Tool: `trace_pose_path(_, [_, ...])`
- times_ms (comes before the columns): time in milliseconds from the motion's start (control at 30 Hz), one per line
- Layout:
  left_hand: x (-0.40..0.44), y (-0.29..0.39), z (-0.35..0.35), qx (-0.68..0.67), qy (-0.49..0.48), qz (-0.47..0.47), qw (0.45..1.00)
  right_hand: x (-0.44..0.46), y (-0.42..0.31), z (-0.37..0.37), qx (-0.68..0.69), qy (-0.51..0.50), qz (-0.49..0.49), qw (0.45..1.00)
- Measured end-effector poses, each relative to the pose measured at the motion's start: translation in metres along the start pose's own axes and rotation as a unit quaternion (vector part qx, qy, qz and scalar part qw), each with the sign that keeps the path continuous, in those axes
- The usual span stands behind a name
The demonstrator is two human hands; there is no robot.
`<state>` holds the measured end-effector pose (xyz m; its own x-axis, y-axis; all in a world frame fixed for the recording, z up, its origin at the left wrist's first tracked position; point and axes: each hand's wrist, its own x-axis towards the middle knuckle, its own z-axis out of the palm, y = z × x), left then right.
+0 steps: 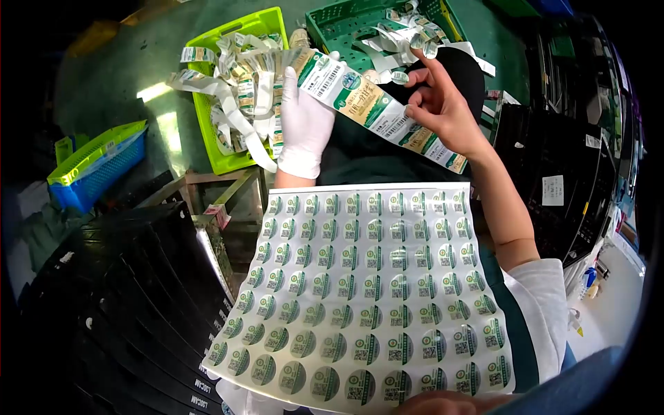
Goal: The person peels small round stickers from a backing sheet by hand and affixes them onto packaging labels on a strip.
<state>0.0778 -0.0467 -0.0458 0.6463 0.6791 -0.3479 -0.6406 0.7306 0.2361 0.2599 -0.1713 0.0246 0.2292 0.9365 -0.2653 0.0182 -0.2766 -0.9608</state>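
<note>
My left hand (306, 124), in a white glove, is closed on the upper end of a strip of printed labels (377, 104). The strip slants down to the right, with green, tan and white panels and barcodes. Bare, my right hand (443, 104) is over the strip's right half. Its index finger points up and the other fingers are bent but apart; the thumb is at the strip's edge. Small round stickers (400, 77) show near these fingertips; whether one clings to a finger I cannot tell. Below lies a large white sheet (373, 277) with rows of round green QR-code stickers.
A lime-green basket (223, 162) full of label strips stands behind my left hand. Behind my right, a dark green crate (339, 28) holds more strips. Black stacked crates (131, 311) flank the left; black boxes (546, 173) the right. A blue-and-green basket (97, 166) sits far left.
</note>
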Motion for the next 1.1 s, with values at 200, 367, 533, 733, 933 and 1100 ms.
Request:
trace_pose_path(200, [-0.026, -0.009, 0.003, 0.210, 0.003, -0.026, 0.977, 0.001, 0.019, 0.011, 0.021, -0.010, 0.010, 1.000])
trace_pose_path(367, [-0.041, -0.012, -0.004, 0.277, 0.062, -0.036, 0.958, 0.007, 0.020, 0.017, -0.055, -0.004, -0.023, 0.998])
trace_pose_path(533, [-0.038, 0.008, -0.004, 0.286, 0.072, -0.015, 0.955, 0.016, -0.013, 0.013, -0.106, -0.028, -0.076, 0.991])
trace_pose_path(733, [-0.039, 0.012, 0.011, 0.306, 0.050, 0.005, 0.951, 0.032, -0.029, 0.014, -0.330, -0.192, -0.155, 0.911])
trace_pose_path(933, [-0.035, 0.015, 0.013, 0.321, 0.052, 0.009, 0.946, 0.045, -0.033, 0.010, -0.419, -0.207, -0.187, 0.864])
trace_pose_path(1100, [-0.035, 0.012, 0.016, 0.313, 0.044, 0.004, 0.949, 0.049, -0.032, 0.014, -0.465, -0.202, -0.219, 0.833])
